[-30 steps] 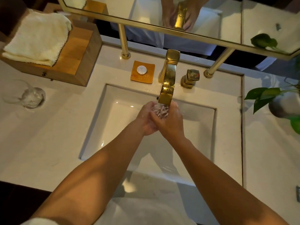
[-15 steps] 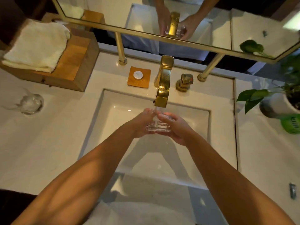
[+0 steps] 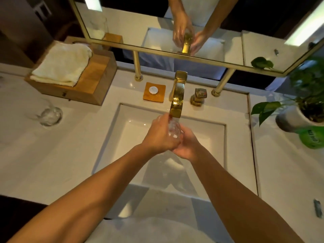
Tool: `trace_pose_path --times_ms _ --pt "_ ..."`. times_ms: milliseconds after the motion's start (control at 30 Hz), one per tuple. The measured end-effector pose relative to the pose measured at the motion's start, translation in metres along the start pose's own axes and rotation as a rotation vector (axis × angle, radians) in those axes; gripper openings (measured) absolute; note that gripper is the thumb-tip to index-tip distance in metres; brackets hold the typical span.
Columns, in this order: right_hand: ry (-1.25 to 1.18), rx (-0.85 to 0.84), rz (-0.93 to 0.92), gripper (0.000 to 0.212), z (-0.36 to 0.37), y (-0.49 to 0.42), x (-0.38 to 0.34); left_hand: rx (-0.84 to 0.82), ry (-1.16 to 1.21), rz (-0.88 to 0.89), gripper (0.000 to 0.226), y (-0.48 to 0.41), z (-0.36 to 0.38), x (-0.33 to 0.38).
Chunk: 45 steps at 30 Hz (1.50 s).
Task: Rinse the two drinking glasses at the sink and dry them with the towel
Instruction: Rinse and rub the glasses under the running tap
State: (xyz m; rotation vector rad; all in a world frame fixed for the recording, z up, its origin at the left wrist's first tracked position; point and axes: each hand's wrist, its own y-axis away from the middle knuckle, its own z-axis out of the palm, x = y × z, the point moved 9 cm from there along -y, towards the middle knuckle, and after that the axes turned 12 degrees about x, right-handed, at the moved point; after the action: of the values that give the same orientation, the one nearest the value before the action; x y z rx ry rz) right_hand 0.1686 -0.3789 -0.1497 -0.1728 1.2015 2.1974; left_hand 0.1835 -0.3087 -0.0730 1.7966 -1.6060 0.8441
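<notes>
A clear drinking glass (image 3: 174, 128) is held over the white sink basin (image 3: 133, 130), just under the spout of the gold faucet (image 3: 177, 100). My left hand (image 3: 158, 135) wraps its left side and my right hand (image 3: 188, 143) cups it from the right and below. Most of the glass is hidden by my fingers. A second clear glass (image 3: 50, 115) stands alone on the counter at the left. The folded cream towel (image 3: 61, 64) lies on a wooden box (image 3: 94, 83) at the back left.
A gold tap handle (image 3: 199, 96) stands right of the faucet, an orange soap dish (image 3: 154, 92) left of it. A potted plant (image 3: 301, 109) and a green bottle (image 3: 312, 137) stand at the right. A gold-framed mirror (image 3: 157, 23) runs along the back.
My hands have turned the glass under the spout, the left hand now over its left side and the right hand lower. The view has tilted up a little.
</notes>
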Motion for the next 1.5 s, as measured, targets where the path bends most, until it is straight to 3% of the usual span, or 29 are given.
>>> trace_pose_path --times_ms 133,267,400,500,633,700,867,1000,1133,1267,1500 --pt "0.055 0.003 -0.005 0.04 0.007 -0.005 0.016 -0.044 -0.075 0.016 0.089 0.015 -0.017 -0.01" --pt "0.046 0.133 0.104 0.039 0.005 -0.014 0.035 -0.111 -0.245 0.159 0.09 0.033 -0.028 -0.008" --pt "0.309 0.149 0.047 0.023 0.017 -0.006 0.043 -0.131 -0.377 0.25 0.084 0.044 -0.042 -0.004" --pt "0.943 0.283 -0.243 0.019 -0.001 0.002 0.031 -0.189 -0.438 0.223 0.086 0.05 -0.048 -0.018" --pt "1.79 0.357 -0.318 0.031 -0.023 0.002 0.044 -0.181 -0.502 0.157 0.085 0.051 -0.054 -0.041" --pt "1.991 0.356 -0.414 0.04 -0.029 0.005 0.061 -0.149 -0.507 0.123 0.085 0.052 -0.06 -0.049" --pt "1.864 0.411 -0.508 0.056 -0.047 0.037 0.109 0.001 -0.474 0.024 0.081 0.054 -0.091 -0.067" --pt "2.02 0.41 -0.73 0.06 -0.034 0.057 0.113 0.1 -0.455 -0.068 0.081 0.058 -0.131 -0.085" --pt "2.164 0.445 -0.687 0.063 -0.031 0.059 0.12 0.231 -0.487 -0.174 0.075 0.064 -0.181 -0.117" --pt "2.135 0.42 -0.622 0.058 -0.036 0.053 0.135 0.324 -0.55 -0.288 0.064 0.071 -0.224 -0.149" --pt "2.069 0.432 -0.659 0.054 -0.041 0.051 0.135 0.33 -0.624 -0.473 0.058 0.088 -0.266 -0.199"
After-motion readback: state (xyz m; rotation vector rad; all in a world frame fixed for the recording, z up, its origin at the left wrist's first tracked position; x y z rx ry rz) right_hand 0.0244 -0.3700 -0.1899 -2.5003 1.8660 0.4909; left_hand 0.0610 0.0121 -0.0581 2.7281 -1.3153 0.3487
